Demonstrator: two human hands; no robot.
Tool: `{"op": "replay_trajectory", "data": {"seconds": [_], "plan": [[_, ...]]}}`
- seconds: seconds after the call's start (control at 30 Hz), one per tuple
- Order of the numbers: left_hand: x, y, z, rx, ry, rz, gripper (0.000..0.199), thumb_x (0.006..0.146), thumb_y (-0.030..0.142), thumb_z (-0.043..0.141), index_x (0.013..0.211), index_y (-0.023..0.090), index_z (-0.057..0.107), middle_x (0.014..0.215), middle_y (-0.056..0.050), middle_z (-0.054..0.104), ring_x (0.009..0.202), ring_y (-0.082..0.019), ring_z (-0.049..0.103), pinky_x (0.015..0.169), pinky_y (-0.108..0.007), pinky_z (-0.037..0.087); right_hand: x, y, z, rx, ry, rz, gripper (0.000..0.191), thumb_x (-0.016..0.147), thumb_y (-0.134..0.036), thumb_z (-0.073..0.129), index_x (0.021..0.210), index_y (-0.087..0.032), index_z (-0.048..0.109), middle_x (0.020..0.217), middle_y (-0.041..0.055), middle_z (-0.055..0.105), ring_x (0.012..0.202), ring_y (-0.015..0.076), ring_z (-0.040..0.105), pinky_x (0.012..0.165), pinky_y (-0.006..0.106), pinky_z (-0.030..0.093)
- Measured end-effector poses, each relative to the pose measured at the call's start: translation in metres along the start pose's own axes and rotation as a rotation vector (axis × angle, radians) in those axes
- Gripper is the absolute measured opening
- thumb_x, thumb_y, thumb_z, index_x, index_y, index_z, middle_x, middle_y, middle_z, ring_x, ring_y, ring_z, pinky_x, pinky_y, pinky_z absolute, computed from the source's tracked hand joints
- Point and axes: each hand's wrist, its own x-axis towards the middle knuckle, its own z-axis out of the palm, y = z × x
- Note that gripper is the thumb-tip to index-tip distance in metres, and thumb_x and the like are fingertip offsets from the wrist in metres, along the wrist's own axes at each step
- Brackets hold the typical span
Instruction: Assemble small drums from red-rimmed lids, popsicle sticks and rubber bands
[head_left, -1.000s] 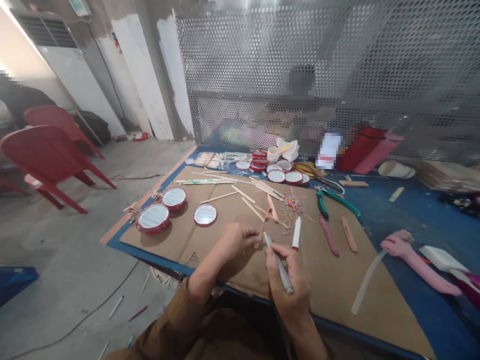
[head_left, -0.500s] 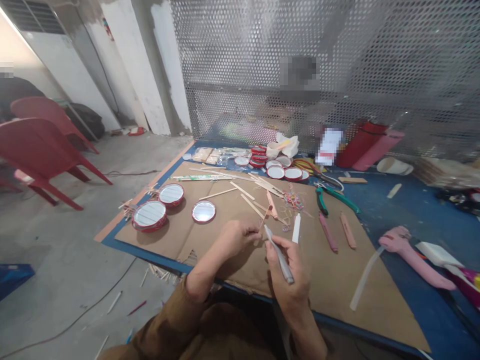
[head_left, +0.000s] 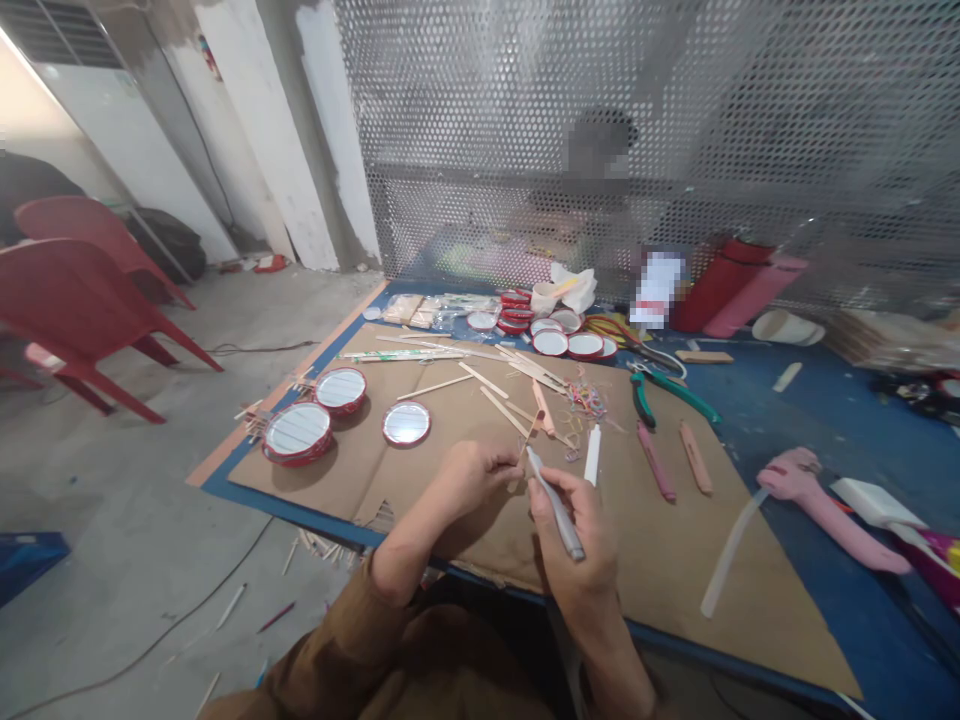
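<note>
Near the front of the cardboard sheet [head_left: 420,480], my left hand [head_left: 476,478] pinches a thin wooden stick [head_left: 531,432] that points up and away. My right hand [head_left: 574,520] is closed on a grey-white marker [head_left: 556,503], its tip close beside the stick; whether they touch is too small to tell. A white marker [head_left: 592,455] lies just behind my right hand. Loose sticks [head_left: 491,380] and tangled coloured rubber bands [head_left: 586,397] lie beyond my hands. Orange [head_left: 544,408] and dark pink [head_left: 656,462] markers rest nearby.
Red-rimmed round tins [head_left: 298,432] stand at the left, and more [head_left: 550,342] at the back. Green-handled pliers [head_left: 643,400] and a pink glue gun [head_left: 832,510] lie to the right. Behind the table stands a perforated metal screen [head_left: 480,120], with a person beyond it.
The view has shifted very slightly. Both hands keep nearly the same place and grip, with the marker tip still beside the stick.
</note>
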Motion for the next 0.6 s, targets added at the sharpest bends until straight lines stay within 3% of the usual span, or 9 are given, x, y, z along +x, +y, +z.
{"op": "replay_trajectory", "data": {"seconds": [0.33,0.6], "plan": [[-0.002,0.003,0.000,-0.045,-0.019,-0.069,0.022,0.081,0.027,0.048,0.070,0.016,0.064,0.058,0.002,0.051,0.057,-0.010,0.040,0.052,-0.017,0.028,-0.009,0.008,0.001,0.008,0.082,0.206,0.022,0.088,-0.037,0.055,0.098,-0.018,0.061,0.081,0.0051,0.067,0.071,0.0162,0.063,0.065,0.028,0.051],[0.000,0.000,0.001,0.004,-0.007,-0.033,0.024,0.081,0.027,0.049,0.064,0.015,0.060,0.056,0.003,0.046,0.055,-0.009,0.034,0.052,-0.020,0.025,-0.009,0.005,0.002,0.033,0.043,0.142,0.021,0.086,-0.034,0.057,0.100,-0.018,0.060,0.083,0.0044,0.067,0.070,0.0158,0.064,0.064,0.028,0.051]]}}
